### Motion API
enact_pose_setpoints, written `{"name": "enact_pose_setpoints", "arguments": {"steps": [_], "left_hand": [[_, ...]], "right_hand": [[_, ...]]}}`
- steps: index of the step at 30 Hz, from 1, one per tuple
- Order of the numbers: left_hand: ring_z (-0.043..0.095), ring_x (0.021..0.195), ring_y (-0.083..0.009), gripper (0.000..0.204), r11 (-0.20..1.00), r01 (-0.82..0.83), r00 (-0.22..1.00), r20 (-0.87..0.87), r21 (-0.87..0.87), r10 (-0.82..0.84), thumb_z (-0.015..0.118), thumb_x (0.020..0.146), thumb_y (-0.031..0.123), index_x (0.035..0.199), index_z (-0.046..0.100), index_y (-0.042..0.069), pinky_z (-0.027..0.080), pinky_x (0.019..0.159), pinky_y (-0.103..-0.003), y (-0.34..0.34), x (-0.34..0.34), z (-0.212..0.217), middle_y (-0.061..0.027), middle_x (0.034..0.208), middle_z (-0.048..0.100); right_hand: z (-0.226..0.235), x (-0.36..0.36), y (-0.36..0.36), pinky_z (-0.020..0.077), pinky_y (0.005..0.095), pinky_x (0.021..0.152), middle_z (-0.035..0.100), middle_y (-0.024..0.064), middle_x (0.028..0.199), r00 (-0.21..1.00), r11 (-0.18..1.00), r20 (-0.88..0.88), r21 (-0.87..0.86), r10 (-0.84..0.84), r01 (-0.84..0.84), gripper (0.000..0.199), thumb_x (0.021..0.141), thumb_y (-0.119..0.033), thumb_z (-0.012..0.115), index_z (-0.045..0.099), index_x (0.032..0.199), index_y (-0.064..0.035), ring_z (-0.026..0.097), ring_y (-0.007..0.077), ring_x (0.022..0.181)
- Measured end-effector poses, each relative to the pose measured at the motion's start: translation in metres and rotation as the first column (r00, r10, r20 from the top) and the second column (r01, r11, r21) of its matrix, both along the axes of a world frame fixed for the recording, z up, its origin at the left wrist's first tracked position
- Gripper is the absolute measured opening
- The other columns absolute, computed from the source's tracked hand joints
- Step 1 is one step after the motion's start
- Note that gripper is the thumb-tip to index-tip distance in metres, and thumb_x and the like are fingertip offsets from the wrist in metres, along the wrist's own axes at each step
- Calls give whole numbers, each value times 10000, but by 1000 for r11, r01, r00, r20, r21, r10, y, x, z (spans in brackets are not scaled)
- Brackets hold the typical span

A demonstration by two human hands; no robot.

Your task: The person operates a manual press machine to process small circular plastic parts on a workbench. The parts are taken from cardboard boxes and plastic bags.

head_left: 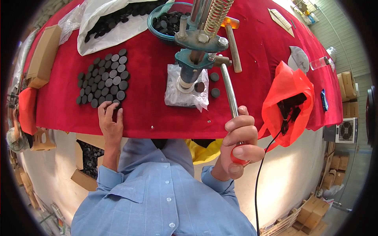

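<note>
Our left hand [111,122] lies flat and unclenched on the red table [157,114], fingertips touching the nearest dark discs [103,78], which spread away from us. Mid-table stands the press [195,59], 3 loose discs beside it. Its lever [230,92] slants toward our right hand [239,143], clenched around the handle; an orange bag [289,98] sits rightward.

- I sit at a work table covered with a red felt cloth [252,59].
- The pale, bright concrete floor [291,181] shows below its edge.
- Brown cardboard boxes [346,84] stack at my right, beside a white box fan [346,131].
- Wooden pallets [283,224] lie lower right.
- Daylight is strong.
</note>
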State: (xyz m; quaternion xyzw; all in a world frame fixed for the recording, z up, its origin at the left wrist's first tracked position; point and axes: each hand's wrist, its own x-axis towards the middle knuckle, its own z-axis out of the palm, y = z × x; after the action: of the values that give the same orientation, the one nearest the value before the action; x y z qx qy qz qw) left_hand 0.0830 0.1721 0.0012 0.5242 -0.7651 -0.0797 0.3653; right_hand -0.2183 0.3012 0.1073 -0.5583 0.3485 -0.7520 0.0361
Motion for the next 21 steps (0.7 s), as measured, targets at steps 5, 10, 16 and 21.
{"name": "enact_pose_setpoints", "arguments": {"steps": [5,10,16,21], "left_hand": [[613,1033,-263,253,999,13,994,-105,49,-8,752,848,9,1087,671,37,521,851,-352,1,-1,-1,-120,1170,596],[638,978,-239,268,984,150,972,-196,92,-130,769,802,-43,1039,665,25,539,816,-317,4,-22,2,-121,1170,624],[655,832,-204,257,972,181,960,-243,154,-140,774,797,-44,1014,662,34,539,739,-278,-3,-46,3,-112,1120,656],[676,793,-184,337,917,187,949,-305,353,-76,802,792,-5,1077,629,50,541,740,-277,-4,-64,11,-86,1016,710]], "right_hand": [[8,-8,2,397,548,1002,619,50,777,996,999,-77,34,38,-36,312,940,-481,641,586,962,-175,649,274,843],[25,-16,-13,406,530,921,611,62,759,992,996,-90,-20,83,-86,338,922,-474,662,589,955,-146,645,268,782],[68,-37,-42,421,510,903,568,106,772,963,978,-177,-21,202,-209,424,957,-496,608,562,1098,-98,592,283,761],[94,-46,-74,487,467,756,556,151,769,983,988,-100,-14,153,-155,462,982,-428,556,568,1103,17,575,292,722]]}}
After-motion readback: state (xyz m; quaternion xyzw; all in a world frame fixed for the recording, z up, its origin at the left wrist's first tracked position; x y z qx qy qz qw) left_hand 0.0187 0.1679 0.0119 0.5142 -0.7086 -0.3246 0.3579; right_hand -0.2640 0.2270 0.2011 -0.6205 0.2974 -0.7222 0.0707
